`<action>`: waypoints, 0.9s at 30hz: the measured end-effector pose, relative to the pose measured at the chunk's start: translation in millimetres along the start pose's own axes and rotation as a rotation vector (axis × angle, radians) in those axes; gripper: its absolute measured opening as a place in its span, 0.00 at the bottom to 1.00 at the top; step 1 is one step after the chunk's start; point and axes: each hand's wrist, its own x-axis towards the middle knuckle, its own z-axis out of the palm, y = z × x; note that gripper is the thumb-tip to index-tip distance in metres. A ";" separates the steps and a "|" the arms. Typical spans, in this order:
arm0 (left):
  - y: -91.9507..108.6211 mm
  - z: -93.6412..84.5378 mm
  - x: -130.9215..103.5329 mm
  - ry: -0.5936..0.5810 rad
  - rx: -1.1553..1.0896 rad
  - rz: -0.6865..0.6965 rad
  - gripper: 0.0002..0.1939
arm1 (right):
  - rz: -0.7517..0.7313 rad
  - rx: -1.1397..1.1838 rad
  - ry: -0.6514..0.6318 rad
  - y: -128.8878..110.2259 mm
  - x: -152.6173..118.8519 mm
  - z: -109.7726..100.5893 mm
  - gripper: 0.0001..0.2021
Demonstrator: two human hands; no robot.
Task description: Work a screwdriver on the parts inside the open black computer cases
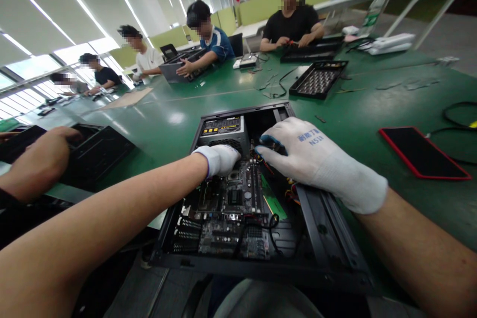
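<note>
An open black computer case (pixel 328 228) lies in front of me, with a motherboard (pixel 235 196) and a power supply (pixel 223 129) inside. My left hand (pixel 223 159), in a white glove, reaches in over the board's upper edge beside the power supply; its fingertips are hidden. Over the case's right side is my right hand (pixel 298 151), gloved in white with blue fingertips. Its thumb and index finger are apart, with nothing seen between them. Coloured cables (pixel 291 193) run beneath it. A green circuit board (pixel 275 201) lies right of the motherboard.
On the green table (pixel 167 119), a red-edged black tablet (pixel 425 151) lies at the right, near black cables. A perforated black panel (pixel 318 79) is further back. At the left, a person's hand (pixel 44 159) touches another black case (pixel 99 154). Several people work beyond.
</note>
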 end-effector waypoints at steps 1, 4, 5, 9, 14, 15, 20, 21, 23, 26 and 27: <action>0.1 1.8 1.3 -0.003 0.003 0.000 0.25 | -0.002 0.003 0.002 -0.3 0.0 -0.1 0.19; -0.9 7.2 5.1 -0.005 0.009 0.012 0.24 | 0.006 0.009 -0.004 -1.5 0.1 -0.7 0.20; -1.4 8.3 6.0 -0.003 0.009 0.017 0.24 | 0.010 0.008 -0.008 -2.1 0.2 -1.0 0.19; -1.3 9.5 7.9 0.000 0.019 0.033 0.25 | 0.020 0.013 -0.017 -3.9 1.0 -2.1 0.19; 6.2 7.8 10.1 -0.028 0.036 0.029 0.30 | 0.025 0.003 -0.010 -3.7 1.1 -1.9 0.19; 7.8 7.7 10.5 -0.031 0.038 0.028 0.30 | 0.024 0.004 -0.006 -3.3 0.9 -1.6 0.19; 11.2 8.8 12.2 -0.028 0.042 0.033 0.25 | 0.010 0.009 0.001 -1.7 0.0 -0.2 0.19; 11.3 9.0 12.4 -0.026 0.044 0.034 0.25 | 0.007 0.007 0.002 -1.7 -0.1 -0.2 0.19; 11.4 8.7 12.4 -0.026 0.048 0.031 0.24 | 0.004 0.002 0.000 -2.0 -0.1 -0.6 0.19; 12.9 6.0 11.1 -0.034 0.050 0.025 0.25 | 0.010 -0.004 -0.003 -2.8 0.4 -1.3 0.19; 13.8 4.8 10.3 -0.037 0.050 0.025 0.26 | 0.011 -0.003 -0.002 -3.0 0.7 -1.5 0.19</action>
